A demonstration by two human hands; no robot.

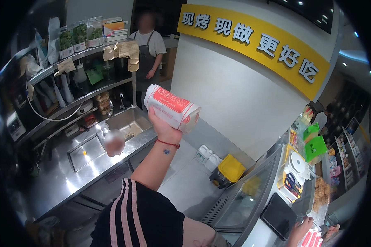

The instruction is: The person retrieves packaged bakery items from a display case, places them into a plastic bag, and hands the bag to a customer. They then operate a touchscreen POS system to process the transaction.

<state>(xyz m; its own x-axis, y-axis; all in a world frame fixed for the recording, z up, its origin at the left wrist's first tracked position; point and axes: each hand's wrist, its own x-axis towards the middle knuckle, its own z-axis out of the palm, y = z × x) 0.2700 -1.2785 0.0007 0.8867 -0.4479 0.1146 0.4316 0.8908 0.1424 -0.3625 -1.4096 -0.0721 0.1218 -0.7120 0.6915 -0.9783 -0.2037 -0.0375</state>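
Observation:
My left hand [165,125] is raised in front of me, its fingers wrapped round a white paper bag [173,105] with red print. The bag looks full and is held tilted, its right end folded or crumpled. At the lower right, my right hand [303,230] reaches onto the counter. Its fingers bend together at the edge of red-and-white paper bags [311,238] lying there; the lower picture edge cuts off part of them. Next to this hand are a black tablet [278,216] and a tray of browned baked pieces [321,194].
To the left is a steel sink [142,123] with a drainboard, under shelves [80,52] of packets. A co-worker in an apron [146,61] stands behind. A yellow-lidded bin [231,168] and white jugs [203,153] are on the floor. Scissors [292,181] and green bags [316,148] are on the right.

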